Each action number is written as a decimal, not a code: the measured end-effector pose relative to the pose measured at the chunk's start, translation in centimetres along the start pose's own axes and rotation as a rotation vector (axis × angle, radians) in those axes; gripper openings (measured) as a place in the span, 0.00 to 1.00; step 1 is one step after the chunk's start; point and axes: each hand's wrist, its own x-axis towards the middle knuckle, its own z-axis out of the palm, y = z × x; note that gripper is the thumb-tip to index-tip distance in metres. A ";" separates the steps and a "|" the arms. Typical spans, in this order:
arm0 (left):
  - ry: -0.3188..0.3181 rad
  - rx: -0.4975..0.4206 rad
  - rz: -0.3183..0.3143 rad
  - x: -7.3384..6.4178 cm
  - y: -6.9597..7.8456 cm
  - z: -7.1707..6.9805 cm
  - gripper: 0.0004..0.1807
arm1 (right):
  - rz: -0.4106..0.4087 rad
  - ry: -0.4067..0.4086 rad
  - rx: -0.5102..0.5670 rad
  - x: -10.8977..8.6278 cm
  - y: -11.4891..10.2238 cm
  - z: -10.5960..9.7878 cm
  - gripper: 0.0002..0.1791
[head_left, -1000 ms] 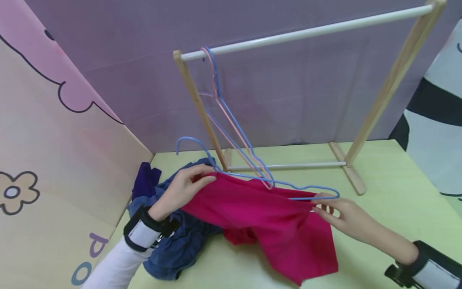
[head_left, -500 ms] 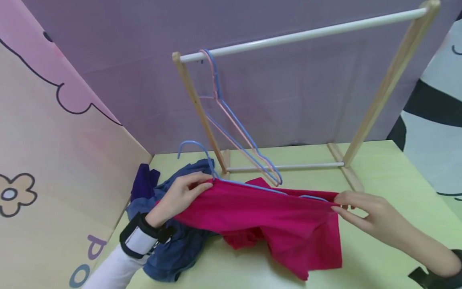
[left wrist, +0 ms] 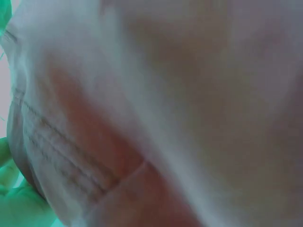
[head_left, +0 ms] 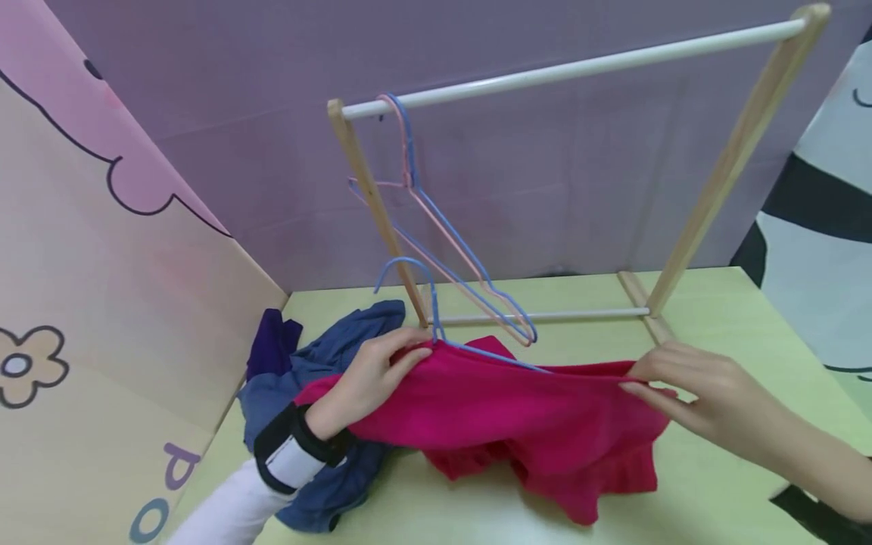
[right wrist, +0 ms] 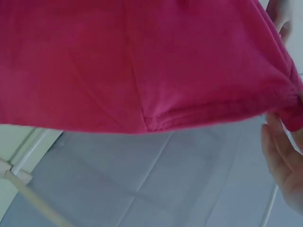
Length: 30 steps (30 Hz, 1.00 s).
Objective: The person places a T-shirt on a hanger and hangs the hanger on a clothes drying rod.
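Note:
A pinkish-red garment (head_left: 504,412) is held up over the table in the head view, its open top edge stretched between the hands. A blue clothes hanger (head_left: 413,261) stands with its hook above the left part of that edge; its right end is hidden inside the cloth. Close beside the hook's base, my left hand (head_left: 381,375) pinches the garment edge. My right hand (head_left: 702,393) pinches the edge near its right end. Stitched hem and fingers (right wrist: 279,151) show in the right wrist view. Blurred fabric (left wrist: 156,94) nearly fills the left wrist view.
Behind stands a wooden rack with a white rail (head_left: 572,72). From its left end hang a pink hanger (head_left: 446,235) and a blue one (head_left: 463,246). Dark blue clothing (head_left: 327,484) and a purple cloth (head_left: 272,344) lie on the pale table (head_left: 742,341) at left.
The hanger's right end, earlier outside above the cloth, is now inside the garment. The left hand and hook have shifted right; the right hand has moved right along with the stretched edge.

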 end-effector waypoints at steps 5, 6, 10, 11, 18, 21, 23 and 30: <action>-0.008 -0.023 -0.032 0.2 0.4 1.0 0.11 | 0.046 -0.044 0.089 0.3 -0.4 0.8 0.11; -0.007 -0.024 -0.029 0.2 0.5 1.2 0.11 | 0.053 -0.057 0.100 0.3 -0.5 0.9 0.11; -0.017 -0.031 -0.008 0.4 0.7 1.9 0.09 | 0.035 -0.072 0.109 0.4 -0.8 1.7 0.12; -0.023 -0.036 -0.006 0.5 0.8 2.0 0.09 | 0.008 -0.059 0.100 0.4 -0.8 2.0 0.13; -0.033 -0.063 -0.002 0.6 1.0 2.7 0.08 | 0.040 -0.078 0.124 0.4 -1.0 3.3 0.13; -0.026 -0.072 -0.007 0.6 0.9 2.7 0.09 | 0.208 -0.157 0.225 0.0 -1.0 3.0 0.22; -0.022 -0.080 -0.015 0.6 0.9 2.6 0.09 | 0.367 -0.228 0.281 -0.4 -1.0 2.6 0.29; -0.012 -0.104 -0.033 0.5 0.9 2.3 0.09 | 0.576 -0.375 0.337 -1.7 0.2 1.7 0.09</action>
